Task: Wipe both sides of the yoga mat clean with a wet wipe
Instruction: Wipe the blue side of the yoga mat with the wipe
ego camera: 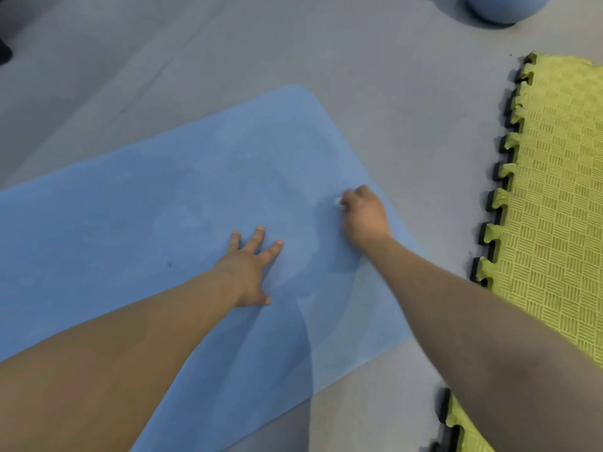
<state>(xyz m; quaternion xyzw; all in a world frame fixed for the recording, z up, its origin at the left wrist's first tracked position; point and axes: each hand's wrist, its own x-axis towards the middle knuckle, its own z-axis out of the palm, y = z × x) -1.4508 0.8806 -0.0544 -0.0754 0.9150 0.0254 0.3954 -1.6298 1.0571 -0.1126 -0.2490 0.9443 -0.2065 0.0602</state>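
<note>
A blue yoga mat (156, 203) lies flat on the grey floor and runs from the lower left to a rounded end at the upper middle. My left hand (249, 267) presses on the mat with its fingers spread and straight. My right hand (363, 215) is curled into a fist near the mat's right edge and grips a small white wet wipe (337, 202) against the mat. Only a tip of the wipe shows past the knuckles. Faint damp patches mark the mat around both hands.
Yellow-green interlocking foam tiles (554, 197) with black toothed edges lie to the right on the grey floor (391, 76). A blue rounded object (499, 8), cut off by the frame, sits at the top right. A dark object (5, 52) shows at the far left edge.
</note>
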